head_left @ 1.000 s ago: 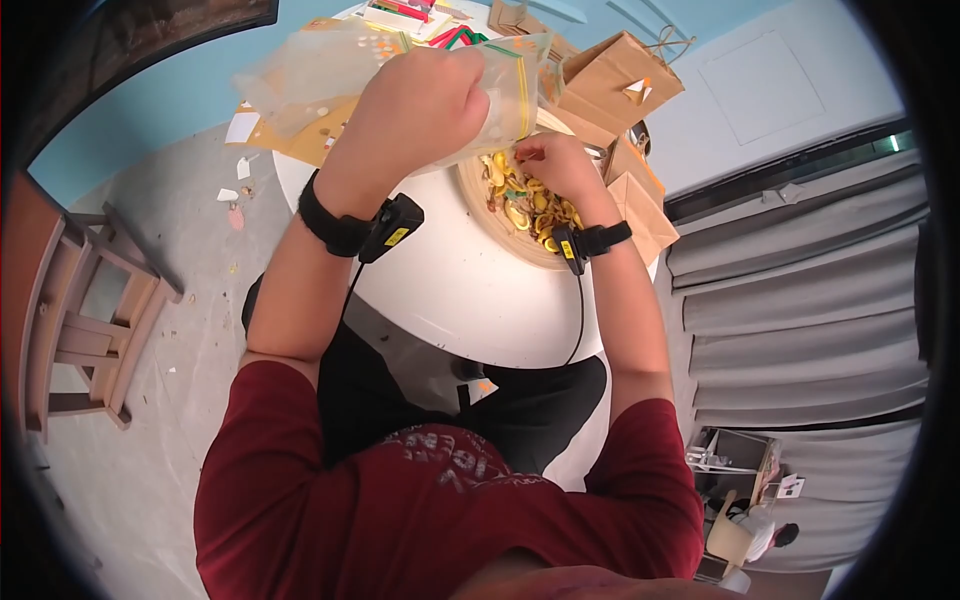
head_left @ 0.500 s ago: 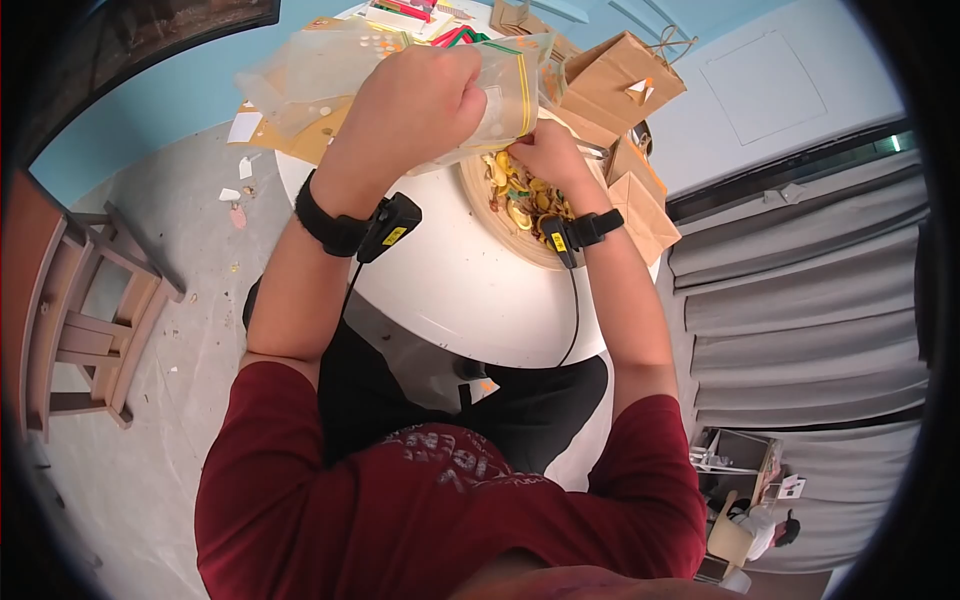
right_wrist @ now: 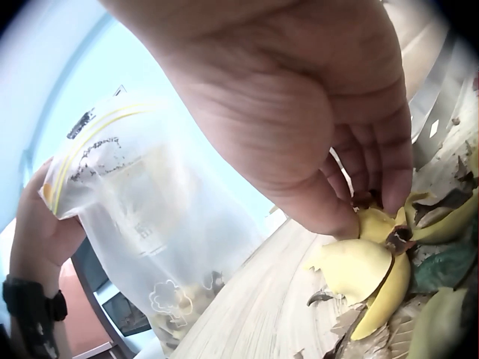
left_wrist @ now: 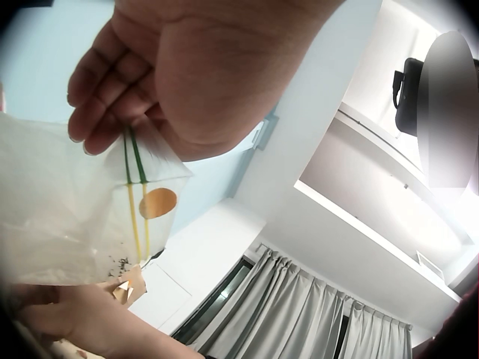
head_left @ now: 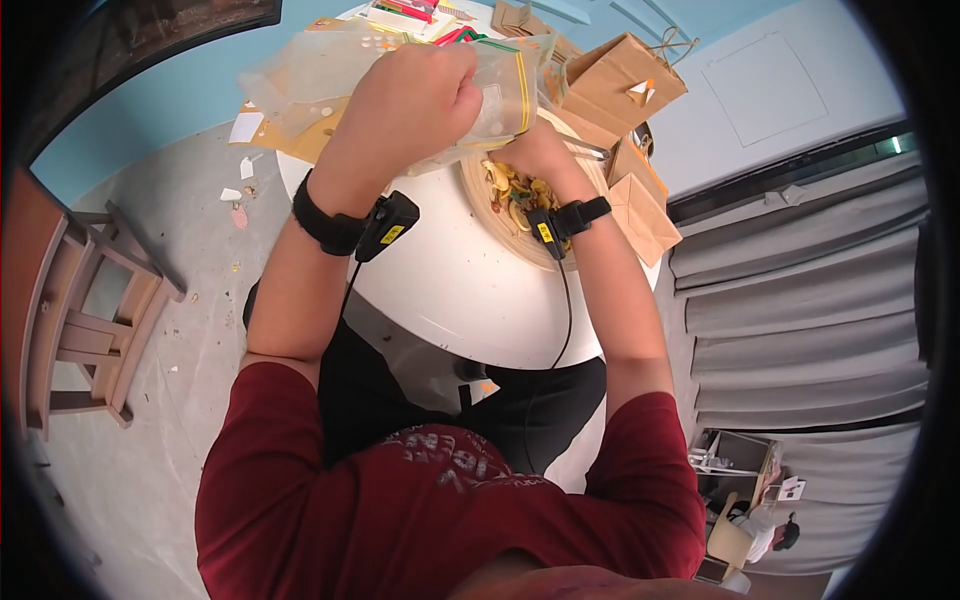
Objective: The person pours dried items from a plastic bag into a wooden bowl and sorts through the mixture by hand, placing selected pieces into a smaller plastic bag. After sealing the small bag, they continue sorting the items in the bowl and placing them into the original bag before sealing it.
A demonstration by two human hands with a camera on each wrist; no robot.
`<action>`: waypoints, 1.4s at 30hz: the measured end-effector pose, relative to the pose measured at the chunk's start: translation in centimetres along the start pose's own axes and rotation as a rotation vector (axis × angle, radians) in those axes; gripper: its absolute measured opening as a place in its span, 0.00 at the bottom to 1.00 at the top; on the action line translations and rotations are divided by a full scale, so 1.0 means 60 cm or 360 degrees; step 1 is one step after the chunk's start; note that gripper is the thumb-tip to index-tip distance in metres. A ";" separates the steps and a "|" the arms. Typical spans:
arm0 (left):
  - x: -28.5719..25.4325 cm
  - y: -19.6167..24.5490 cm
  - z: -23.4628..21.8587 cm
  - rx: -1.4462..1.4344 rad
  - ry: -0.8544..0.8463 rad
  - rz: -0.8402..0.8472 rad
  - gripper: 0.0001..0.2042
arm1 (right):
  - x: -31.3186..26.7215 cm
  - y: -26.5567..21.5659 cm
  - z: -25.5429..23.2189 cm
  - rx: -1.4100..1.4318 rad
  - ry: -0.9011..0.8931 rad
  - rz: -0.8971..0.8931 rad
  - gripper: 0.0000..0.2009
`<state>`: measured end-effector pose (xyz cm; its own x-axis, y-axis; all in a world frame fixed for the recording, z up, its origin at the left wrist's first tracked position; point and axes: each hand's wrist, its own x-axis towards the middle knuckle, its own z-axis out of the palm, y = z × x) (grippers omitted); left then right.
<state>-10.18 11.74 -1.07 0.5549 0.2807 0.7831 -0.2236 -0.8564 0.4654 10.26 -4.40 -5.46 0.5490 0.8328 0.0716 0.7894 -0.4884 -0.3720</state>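
Note:
A translucent zip bag with yellow and green lines at its mouth is gripped by the left hand, whose fingers curl on its edge in the left wrist view. Some scraps show in the bag's bottom in the right wrist view. Beside the bag's mouth, the right hand is over a round wooden plate of yellow peels and brown scraps. In the right wrist view the right hand pinches a yellow peel among dark pieces and a green one.
Brown paper bags stand behind and right of the plate, on the white table. Metal tongs lie at the plate's far side. Red and green items are at the back. A wooden chair stands at the left.
The right hand has moved left across the plate, closer to the bag and partly behind its edge. The left hand and the bag have hardly moved.

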 end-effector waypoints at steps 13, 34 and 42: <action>0.000 -0.001 0.001 0.0017 -0.0016 -0.0001 0.05 | 0.001 0.038 -0.023 0.0891 -0.0181 0.0325 0.10; 0.000 0.015 0.022 0.0023 -0.0083 0.0006 0.05 | -0.060 -0.122 -0.132 0.1251 0.0501 -0.0216 0.08; 0.001 0.008 0.020 0.0057 -0.0080 -0.0028 0.05 | -0.085 -0.019 -0.088 0.0001 -0.0231 0.0025 0.17</action>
<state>-9.27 10.85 -1.31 0.5981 0.2746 0.7529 -0.1852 -0.8666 0.4633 8.01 -9.48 -0.51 0.5157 0.8540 -0.0688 0.7807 -0.5015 -0.3728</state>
